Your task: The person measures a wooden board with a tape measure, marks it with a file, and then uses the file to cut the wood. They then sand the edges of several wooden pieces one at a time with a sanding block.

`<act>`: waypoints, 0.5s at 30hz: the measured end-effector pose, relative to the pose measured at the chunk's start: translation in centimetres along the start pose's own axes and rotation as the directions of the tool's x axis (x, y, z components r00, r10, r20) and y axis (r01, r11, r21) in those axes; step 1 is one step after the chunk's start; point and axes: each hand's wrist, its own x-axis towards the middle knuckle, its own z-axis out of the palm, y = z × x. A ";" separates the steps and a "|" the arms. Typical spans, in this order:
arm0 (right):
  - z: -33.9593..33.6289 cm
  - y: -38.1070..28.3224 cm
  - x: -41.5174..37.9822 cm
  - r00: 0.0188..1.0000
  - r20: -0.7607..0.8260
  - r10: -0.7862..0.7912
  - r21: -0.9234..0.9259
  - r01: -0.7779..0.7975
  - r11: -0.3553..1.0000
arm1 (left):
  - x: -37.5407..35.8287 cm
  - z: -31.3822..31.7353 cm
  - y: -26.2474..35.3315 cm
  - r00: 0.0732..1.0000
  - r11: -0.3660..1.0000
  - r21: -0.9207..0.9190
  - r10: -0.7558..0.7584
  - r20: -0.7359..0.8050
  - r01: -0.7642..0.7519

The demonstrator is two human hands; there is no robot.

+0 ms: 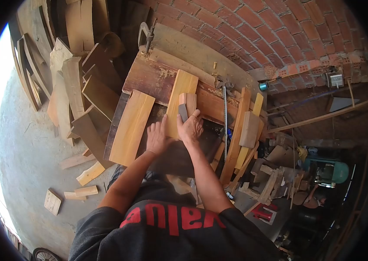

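A yellowish wooden board [183, 82] lies lengthwise on the dark, worn workbench [144, 78]. My left hand [158, 138] is at its near end, the index finger along the left edge; the thumb is hard to see, but the hand appears to grip the board. Closed around a small wooden block [190, 101], my right hand [191, 128] presses it on the board's right side. A grey sheet, apparently sandpaper [183, 113], shows along the block's left face. To the left, a second yellowish board [132, 126] rests apart from both hands.
A C-clamp [146, 37] stands at the bench's far left corner. A metal ruler [225, 117] and long wood strips [238, 135] lie on the right. Stacked planks [73, 78] lean at left; offcuts [53, 201] litter the floor. A brick wall [258, 30] rises behind.
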 end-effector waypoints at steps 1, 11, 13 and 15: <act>0.3 -0.7 1.5 0.998 -0.055 0.003 -0.058 -0.006 0.998 | 0.2 0.1 0.0 1.000 1.000 0.005 -0.009 0.011 0.009; -0.1 -3.2 14.4 0.995 -0.068 0.078 0.024 -0.076 0.997 | 1.6 -0.3 1.3 0.993 0.994 -0.046 -0.101 -0.067 0.098; 0.5 -3.1 13.5 0.993 -0.096 0.073 -0.009 -0.074 0.997 | 2.7 -0.9 2.1 0.985 0.985 -0.079 -0.159 -0.064 0.153; 0.7 -2.9 11.0 0.993 -0.111 0.042 -0.022 -0.045 0.999 | 2.8 -2.2 2.6 0.993 0.992 -0.050 -0.116 0.013 0.117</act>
